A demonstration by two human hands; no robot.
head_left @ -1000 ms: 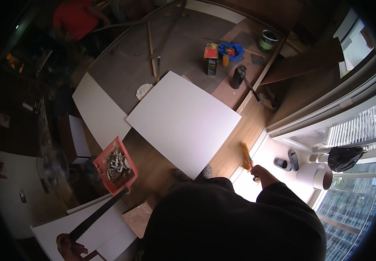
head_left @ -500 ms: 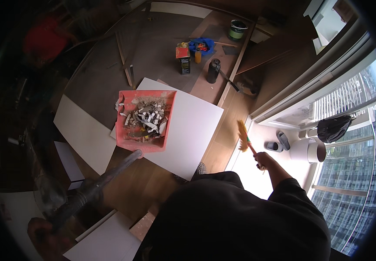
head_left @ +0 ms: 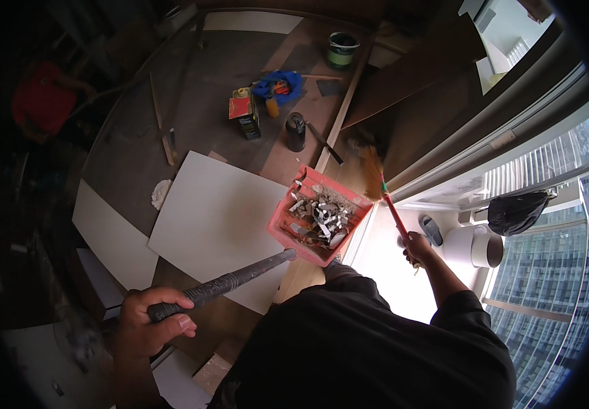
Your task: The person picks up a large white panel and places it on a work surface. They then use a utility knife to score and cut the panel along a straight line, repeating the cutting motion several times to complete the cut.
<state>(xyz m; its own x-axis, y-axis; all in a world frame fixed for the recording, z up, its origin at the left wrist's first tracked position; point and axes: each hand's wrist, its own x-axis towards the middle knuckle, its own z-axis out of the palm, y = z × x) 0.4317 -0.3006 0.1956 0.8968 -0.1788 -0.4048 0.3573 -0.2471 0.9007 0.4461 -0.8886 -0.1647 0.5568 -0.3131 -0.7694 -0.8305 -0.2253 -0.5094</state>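
Note:
My left hand [head_left: 150,320] is closed round the end of a dark, tape-wrapped handle. That long handle belongs to a red dustpan [head_left: 310,251], which is raised over the floor in front of my body. In the pan lie grey dust and many white and dark scraps [head_left: 324,217]. On the right, my right hand [head_left: 417,249] grips the red handle of a hand broom [head_left: 396,218]. Its straw-coloured bristles point away from me, just right of the pan's far corner.
A large white board [head_left: 205,211] lies below the pan's left side. Farther off are a rectangular can [head_left: 246,126], a blue bag [head_left: 287,84], a black bottle [head_left: 296,133] and a green bucket [head_left: 342,49]. Slippers [head_left: 431,230] and a white bin [head_left: 465,247] stand by the window. Another person [head_left: 43,102] in red is at far left.
The dustpan has swung right, from over the white board toward the broom. My left hand has come forward into clearer view. The broom has shifted slightly, bristles farther away.

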